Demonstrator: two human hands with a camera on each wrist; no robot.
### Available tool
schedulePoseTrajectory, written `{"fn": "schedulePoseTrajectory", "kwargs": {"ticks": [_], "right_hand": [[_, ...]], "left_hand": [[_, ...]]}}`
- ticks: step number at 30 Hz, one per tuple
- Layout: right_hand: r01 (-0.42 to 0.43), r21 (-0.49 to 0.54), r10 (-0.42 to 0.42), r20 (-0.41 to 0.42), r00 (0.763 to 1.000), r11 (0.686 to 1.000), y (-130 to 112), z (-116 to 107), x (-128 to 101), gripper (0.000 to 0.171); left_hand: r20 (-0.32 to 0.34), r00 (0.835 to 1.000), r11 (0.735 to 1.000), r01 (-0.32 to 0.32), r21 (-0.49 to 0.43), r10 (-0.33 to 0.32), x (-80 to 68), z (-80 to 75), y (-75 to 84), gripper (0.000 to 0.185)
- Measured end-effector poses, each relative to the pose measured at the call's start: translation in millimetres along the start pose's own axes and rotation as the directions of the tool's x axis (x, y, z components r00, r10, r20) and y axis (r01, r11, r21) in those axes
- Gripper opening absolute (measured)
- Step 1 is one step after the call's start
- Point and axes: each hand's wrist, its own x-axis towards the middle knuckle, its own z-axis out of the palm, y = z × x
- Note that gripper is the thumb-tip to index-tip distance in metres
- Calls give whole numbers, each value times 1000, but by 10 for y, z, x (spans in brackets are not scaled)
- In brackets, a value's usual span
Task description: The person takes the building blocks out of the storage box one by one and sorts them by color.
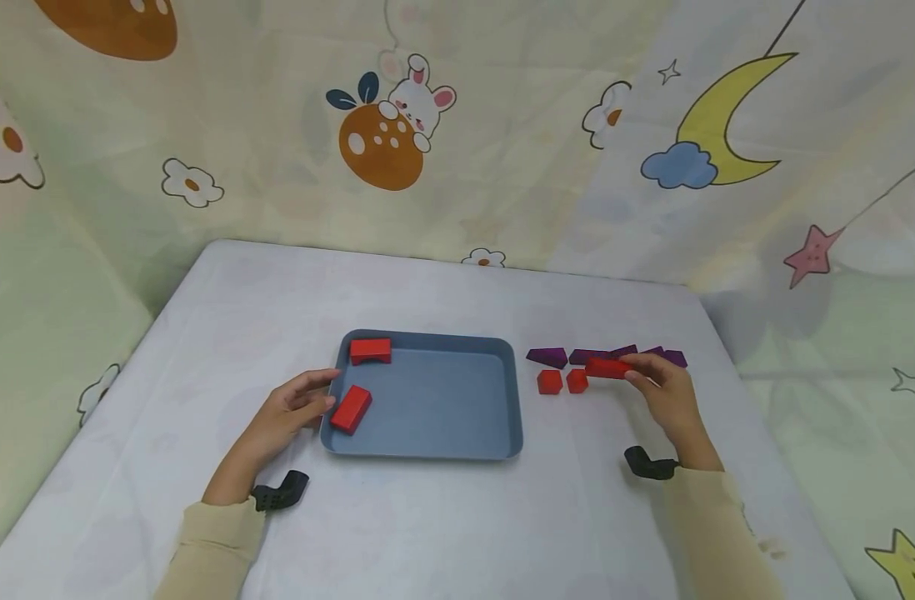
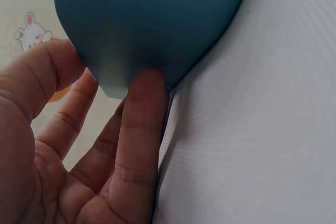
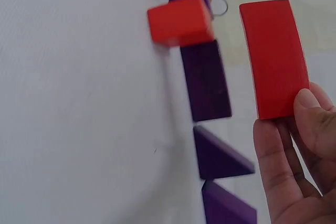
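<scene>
Red flat block [image 3: 274,59] pinched at one end in right-hand grip [image 1: 667,392], lifted above purple pieces [image 1: 577,357] on worktop [image 1: 442,517]. Left hand [image 1: 288,412] relaxed, fingertips against blue tray [image 1: 512,400] rim. Pick-up stage, judging by this; next likely carrying across, lowering inside beside two red blocks [image 1: 351,409].

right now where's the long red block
In the head view the long red block is pinched in the right hand, right of the tray, above the purple blocks.
</scene>
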Motion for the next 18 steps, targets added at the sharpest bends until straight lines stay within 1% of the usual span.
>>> {"fn": "schedulePoseTrajectory", "kwargs": {"ticks": [4, 8, 12, 15, 18], "right_hand": [[-35, -38, 36, 9, 999, 999, 96, -14, 10, 26], [-107, -50, 110, 57, 992, 993, 156, 10, 31, 27], [-160, -54, 165, 101, 981, 986, 222, 42, 47, 30], [-164, -57, 170, 114, 979, 985, 245, 51, 48, 31], [-139, -63, 146, 112, 983, 988, 223, 30, 36, 32]], "left_hand": [[-1, 1000, 1000, 0, 3, 0, 2, 3, 1, 52], [-1, 1000, 1000, 1, -6, -1, 6, -2, -17, 53], [0, 1000, 1000, 2, -11, -2, 9, -4, -33, 53], [0, 1000, 1000, -1, -10, 1, 9, -6, -34, 53], [1, 1000, 1000, -3, -8, 3, 8, -10, -28, 52]]}}
